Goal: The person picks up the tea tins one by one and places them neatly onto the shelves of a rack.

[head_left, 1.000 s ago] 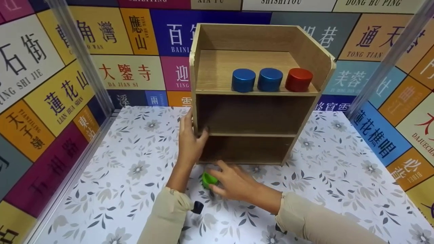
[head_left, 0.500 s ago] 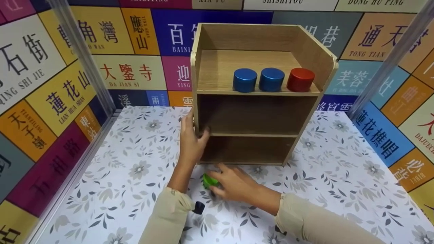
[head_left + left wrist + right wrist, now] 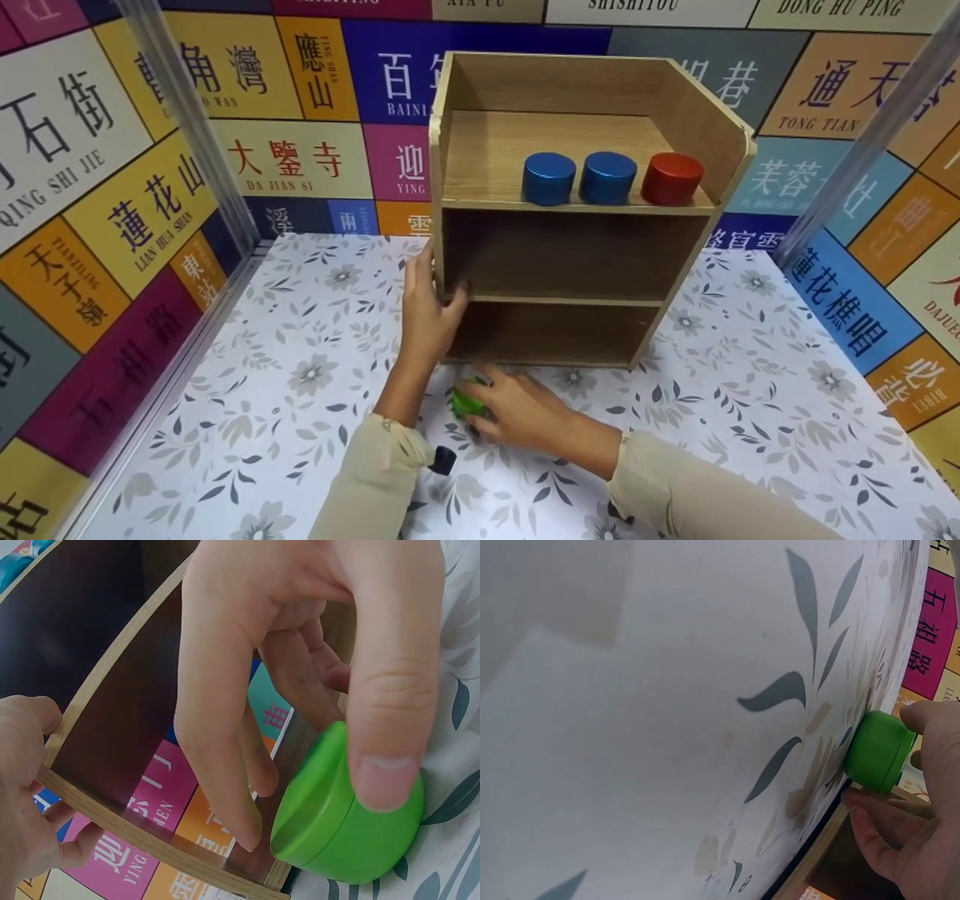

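In the head view my left hand point(image 3: 429, 315) grips the left side panel of a small wooden shelf unit point(image 3: 555, 302), thumb on the inner side and fingers outside. Low in front of the shelf, my right hand point(image 3: 525, 411) has its thumb and fingers round a small green round container point(image 3: 468, 399) on the tabletop. The left wrist view shows the right thumb lying against the green container point(image 3: 352, 840), which is tilted with a seam line round it. In the right wrist view the green container point(image 3: 877, 751) sits between thumb and fingers.
On the shelf's top level stand two blue cylinders point(image 3: 548, 180) point(image 3: 608, 178) and a red cylinder point(image 3: 673, 180), near the front edge. A white floral cloth point(image 3: 300, 420) covers the table. Printed panels point(image 3: 285, 161) enclose the back and sides.
Between the right fingers the green container has turned a little, so its hollow-looking face shows less. The left hand keeps its hold on the shelf. The whole head view has shifted slightly.
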The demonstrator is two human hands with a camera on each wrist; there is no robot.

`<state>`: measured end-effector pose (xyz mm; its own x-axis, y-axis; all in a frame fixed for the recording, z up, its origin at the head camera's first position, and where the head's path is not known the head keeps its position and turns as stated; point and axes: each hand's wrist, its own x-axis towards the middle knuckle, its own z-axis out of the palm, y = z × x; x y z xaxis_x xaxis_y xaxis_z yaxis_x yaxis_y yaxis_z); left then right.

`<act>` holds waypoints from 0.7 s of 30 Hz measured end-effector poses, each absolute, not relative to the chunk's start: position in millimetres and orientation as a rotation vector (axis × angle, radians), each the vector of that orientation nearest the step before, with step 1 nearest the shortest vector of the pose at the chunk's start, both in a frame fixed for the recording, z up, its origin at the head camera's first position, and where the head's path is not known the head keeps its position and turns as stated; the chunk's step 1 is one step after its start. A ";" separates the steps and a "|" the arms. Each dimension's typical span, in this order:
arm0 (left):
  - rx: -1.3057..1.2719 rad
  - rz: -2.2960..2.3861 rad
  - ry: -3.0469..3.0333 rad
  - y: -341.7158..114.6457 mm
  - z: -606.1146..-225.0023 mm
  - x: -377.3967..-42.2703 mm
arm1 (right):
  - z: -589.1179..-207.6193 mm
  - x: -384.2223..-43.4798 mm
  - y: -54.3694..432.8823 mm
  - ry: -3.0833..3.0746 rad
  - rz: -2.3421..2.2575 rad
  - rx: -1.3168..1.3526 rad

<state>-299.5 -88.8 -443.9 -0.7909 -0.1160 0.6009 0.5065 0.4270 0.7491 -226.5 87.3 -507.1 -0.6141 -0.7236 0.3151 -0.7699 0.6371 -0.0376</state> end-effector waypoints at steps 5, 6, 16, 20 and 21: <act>-0.325 -1.379 -2.114 -89.0 -442.9 -299.0 | -506.4 -226.5 88.2 -2.602 0.244 1.232; -0.323 -1.380 -2.114 -89.2 -443.0 -298.8 | -506.6 -226.7 88.1 -2.604 0.245 1.233; -0.323 -1.404 -2.102 -89.3 -443.4 -299.3 | -508.6 -227.4 87.3 -2.625 0.204 1.220; -0.326 -1.415 -2.098 -89.4 -443.5 -299.5 | -509.6 -227.5 87.3 -2.632 0.191 1.219; -0.327 -1.415 -2.098 -89.4 -443.5 -299.6 | -509.7 -227.5 87.3 -2.632 0.191 1.218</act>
